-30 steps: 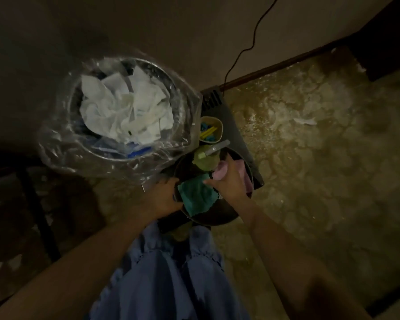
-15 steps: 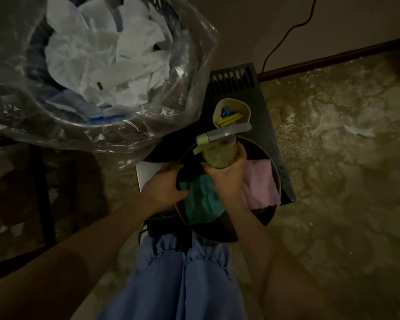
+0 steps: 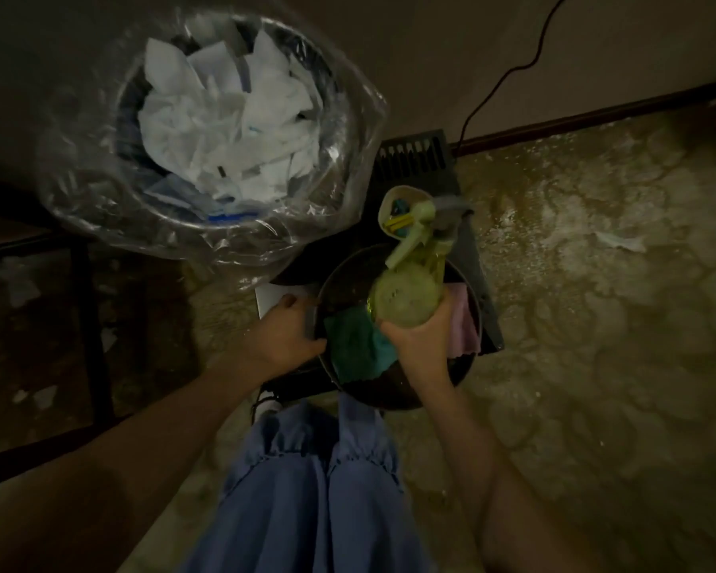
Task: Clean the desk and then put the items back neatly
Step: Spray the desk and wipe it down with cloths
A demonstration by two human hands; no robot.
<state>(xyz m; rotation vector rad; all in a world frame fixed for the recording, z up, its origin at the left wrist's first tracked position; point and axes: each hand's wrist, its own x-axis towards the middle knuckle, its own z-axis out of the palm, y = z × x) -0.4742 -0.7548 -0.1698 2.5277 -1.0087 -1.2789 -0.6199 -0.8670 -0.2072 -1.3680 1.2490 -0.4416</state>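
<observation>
A dark round basin (image 3: 464, 372) sits on the floor in front of my knees. A teal cloth (image 3: 356, 347) hangs over its near rim and a pink cloth (image 3: 464, 324) lies at its right side. My right hand (image 3: 424, 341) grips a green spray bottle (image 3: 406, 297) by its body and holds it above the basin, nozzle pointing away. My left hand (image 3: 284, 339) grips the basin's left rim.
A bin (image 3: 224, 130) lined with clear plastic and full of crumpled white paper stands at the upper left. A black flat panel (image 3: 418, 155) lies under the basin, with a small cup of coloured items (image 3: 399, 210) on it. A black cable (image 3: 509, 74) runs up the wall.
My right hand has taken hold of the spray bottle and lifted it out of the basin. My left hand stays on the rim. The view has shifted.
</observation>
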